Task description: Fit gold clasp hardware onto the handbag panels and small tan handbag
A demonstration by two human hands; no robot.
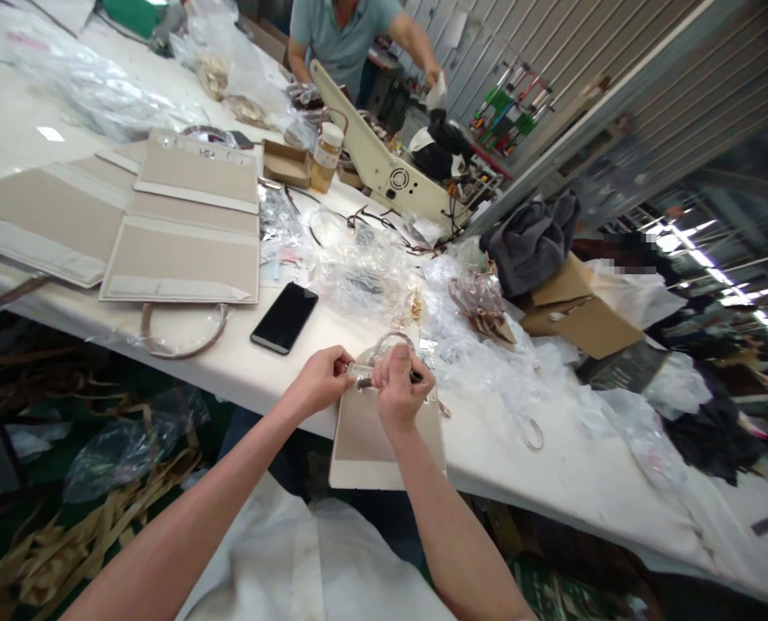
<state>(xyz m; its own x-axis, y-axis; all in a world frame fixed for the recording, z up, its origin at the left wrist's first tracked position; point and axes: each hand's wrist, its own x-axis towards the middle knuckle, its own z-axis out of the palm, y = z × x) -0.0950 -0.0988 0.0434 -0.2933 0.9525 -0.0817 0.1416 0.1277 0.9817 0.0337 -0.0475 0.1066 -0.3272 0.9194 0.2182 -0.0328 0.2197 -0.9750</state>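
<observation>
Right here at the table's [506, 448] edge, a beige panel [364, 448] lies before the worker, its near end jutting over the side. The left hand [319, 381] pinches its upper left corner, presumably to steady it; the right hand [400, 392] is a fist wrapped round a dark tool [364, 383], thumb uppermost, seemingly for firm control. That fist hides most of the tool, and I can't make out what its tip meets! Farther left, a phone [284, 318], then overlapping boards [190, 246], perhaps to save room. Beyond, a co-worker [354, 34] behind a cream machine [377, 164], cut off up top.
</observation>
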